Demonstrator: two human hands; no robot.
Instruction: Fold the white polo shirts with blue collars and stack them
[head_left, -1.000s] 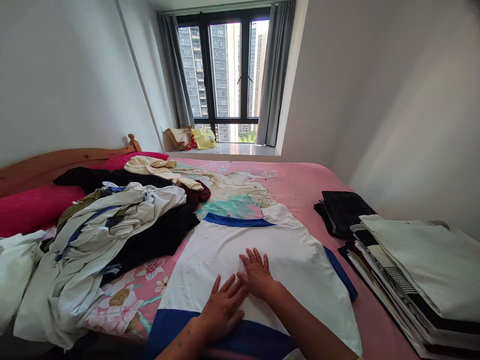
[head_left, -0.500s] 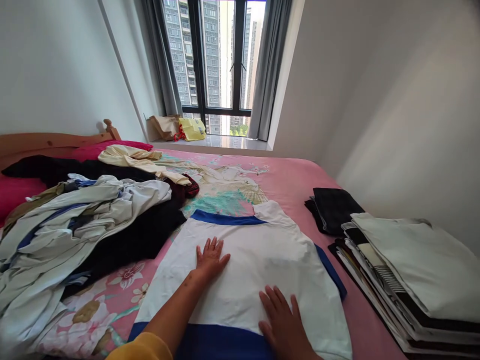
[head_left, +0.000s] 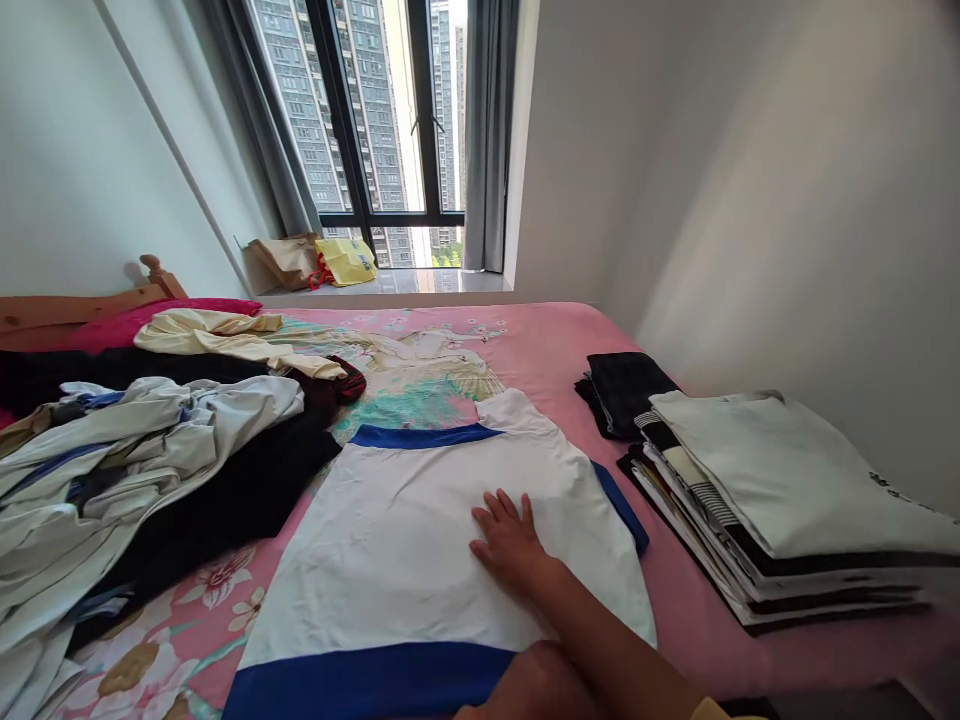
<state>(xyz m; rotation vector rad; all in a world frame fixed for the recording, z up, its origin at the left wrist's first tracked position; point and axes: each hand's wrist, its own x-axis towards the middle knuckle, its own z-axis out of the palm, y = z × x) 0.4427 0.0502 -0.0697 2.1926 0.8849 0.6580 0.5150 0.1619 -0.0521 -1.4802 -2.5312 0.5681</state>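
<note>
Garment, white with blue bands, lies spread on the bed under the right hand, smoothed nearly flat but not folded. That hand rests palm down, fingers apart, clamped on nothing; the left hand, just below it, is blurred (half cut off, too), so I cannot tell its grip. Right of them sit a folded stack and dark folded cloth; left, a loose heap remains unfolded.
</note>
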